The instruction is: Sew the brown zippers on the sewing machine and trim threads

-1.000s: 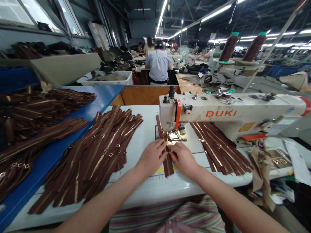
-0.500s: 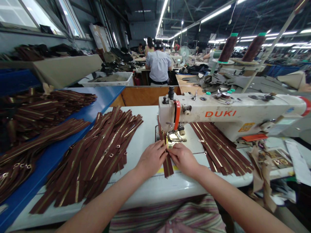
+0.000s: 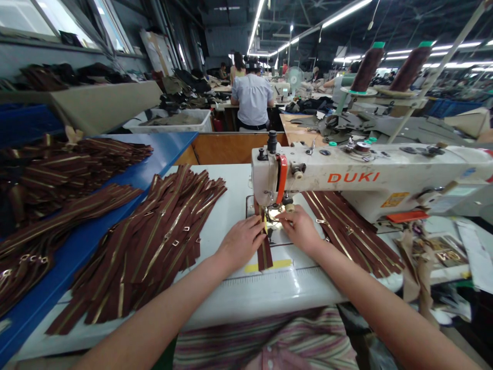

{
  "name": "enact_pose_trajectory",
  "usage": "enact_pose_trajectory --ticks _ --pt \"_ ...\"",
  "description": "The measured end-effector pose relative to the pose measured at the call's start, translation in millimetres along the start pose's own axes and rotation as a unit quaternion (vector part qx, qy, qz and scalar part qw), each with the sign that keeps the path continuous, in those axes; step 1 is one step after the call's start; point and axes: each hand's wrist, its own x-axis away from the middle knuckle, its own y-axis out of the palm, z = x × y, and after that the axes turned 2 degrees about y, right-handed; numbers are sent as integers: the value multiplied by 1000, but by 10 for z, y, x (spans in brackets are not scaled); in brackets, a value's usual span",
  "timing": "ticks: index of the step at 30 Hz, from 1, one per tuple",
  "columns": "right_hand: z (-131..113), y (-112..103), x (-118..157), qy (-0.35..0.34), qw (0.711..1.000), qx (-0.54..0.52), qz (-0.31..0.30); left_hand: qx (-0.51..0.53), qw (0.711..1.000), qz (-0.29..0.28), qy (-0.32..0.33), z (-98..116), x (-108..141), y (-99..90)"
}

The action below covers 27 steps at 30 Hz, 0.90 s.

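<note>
A brown zipper (image 3: 264, 252) with a metal-coloured tooth line lies lengthwise under the head of the sewing machine (image 3: 308, 167). My left hand (image 3: 241, 239) is closed on it from the left, fingertips pressing the tape just before the needle area. Close to the lit metal guide (image 3: 275, 213), my right hand (image 3: 302, 230) has its thumb and fingers pinched together. What sits in that pinch, if anything, is too small to make out. The needle and presser foot are partly hidden by the machine head and my fingers.
Brown zippers (image 3: 154, 236) lie heaped on the left; another group (image 3: 350, 231) fans out under the machine arm. More zippers cover the blue table (image 3: 169, 149). Thread cones (image 3: 367, 69) stand behind the machine. A person (image 3: 252, 97) sits ahead, facing away.
My right hand has left the zipper's near part and moved up and right to the metal guide. My left hand stays on the zipper, slightly farther forward. The zipper has shifted forward a little.
</note>
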Motion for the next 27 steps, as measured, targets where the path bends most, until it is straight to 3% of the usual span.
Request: enact_pose_trajectory --ticks 3,9,17,27 --pt "173 -18 -270 58 997 -45 -8 7 1000 -3 1 -38 -44 15" --pt "297 169 -596 26 989 -112 -89 16 1000 3 7 -55 -35 58" --pt "537 449 -664 21 980 -160 -114 41 999 20 6 -65 -20 97" --pt "457 367 -686 11 971 -196 -135 24 999 40 12 -20 17 98"
